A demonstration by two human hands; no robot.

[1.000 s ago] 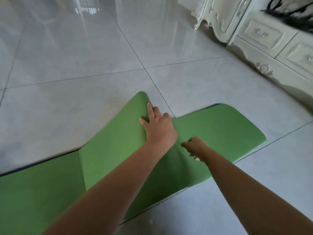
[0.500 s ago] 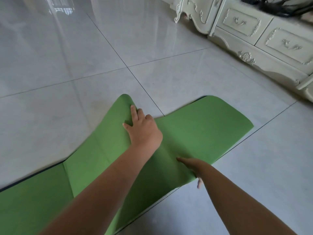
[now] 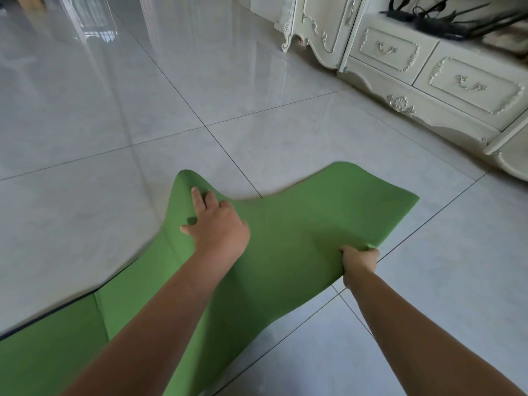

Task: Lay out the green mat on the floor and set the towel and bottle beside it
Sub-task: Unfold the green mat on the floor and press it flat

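**Green mat, partly laid, held in both hands**

**Item 1: green mat** (image 3: 300, 224). It lies on the floor (image 3: 85, 110), running from the lower left corner of the view to right of centre. The lower left stretch is flat on the tiles and has one straight crease across it. A thin dark edge shows along its far side there. The end stretch is not flat: the far corner rises in a hump, the far edge dips behind it, and the near edge is lifted off the tiles.

**Item 2: left hand** (image 3: 217, 227). It is palm down on the mat, just behind the raised far corner. The index finger is straight, the other fingers lie close beside it, and the thumb is spread out to the left. The fingertips reach the far edge, but whether any hook over it cannot be told.

**Item 3: right hand** (image 3: 360, 258). It grips the near edge of the mat. The thumb is on top, the fingers are curled under, and the mat bunches into a fold at the grip.

**Surroundings.** The floor is of large glossy grey tiles with dark joints. A cream carved cabinet (image 3: 323, 30) stands at the upper right, well apart from the mat, with two drawers (image 3: 474, 84) in its low section. Black cords (image 3: 434, 18) lie on top.
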